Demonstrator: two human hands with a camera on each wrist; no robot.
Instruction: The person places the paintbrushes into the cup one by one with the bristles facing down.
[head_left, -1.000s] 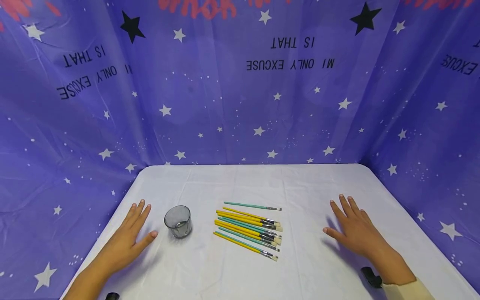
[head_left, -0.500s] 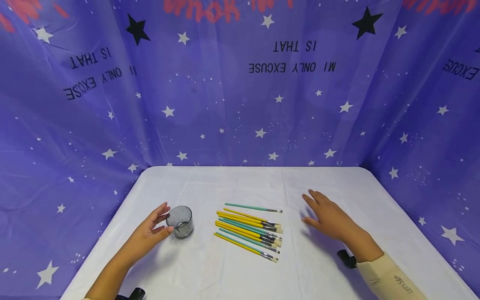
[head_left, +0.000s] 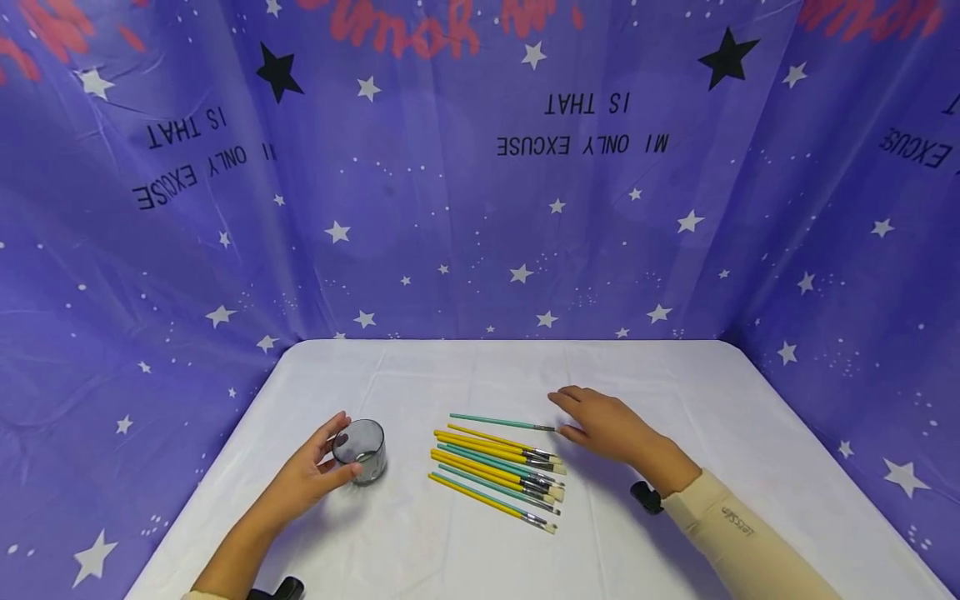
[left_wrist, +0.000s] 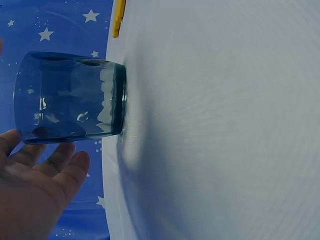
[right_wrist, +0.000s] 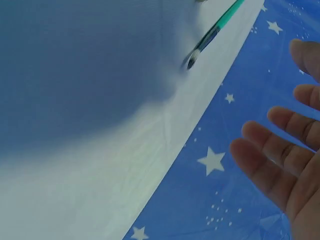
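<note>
A smoky clear drinking glass (head_left: 362,454) stands upright on the left of the table. My left hand (head_left: 306,477) is at its near-left side, thumb and fingers spread about it. In the left wrist view the fingers lie alongside the glass (left_wrist: 70,97), loosely bent; whether they touch it I cannot tell. Over the bristle end of a lone teal paintbrush (head_left: 495,421) hovers my right hand (head_left: 606,423), palm down. In the right wrist view its fingers are relaxed, apart from the teal paintbrush (right_wrist: 215,32), and hold nothing.
Several yellow and teal paintbrushes (head_left: 487,477) lie side by side mid-table, bristles pointing right. White cloth covers the table (head_left: 465,558). Purple star-printed curtains (head_left: 480,208) stand behind it and at both sides. A black device (head_left: 647,497) sits under the right wrist.
My left hand has moved right to the glass, its thumb and fingers now about it. My right hand has swung left from the table's right side to the lone teal paintbrush.
</note>
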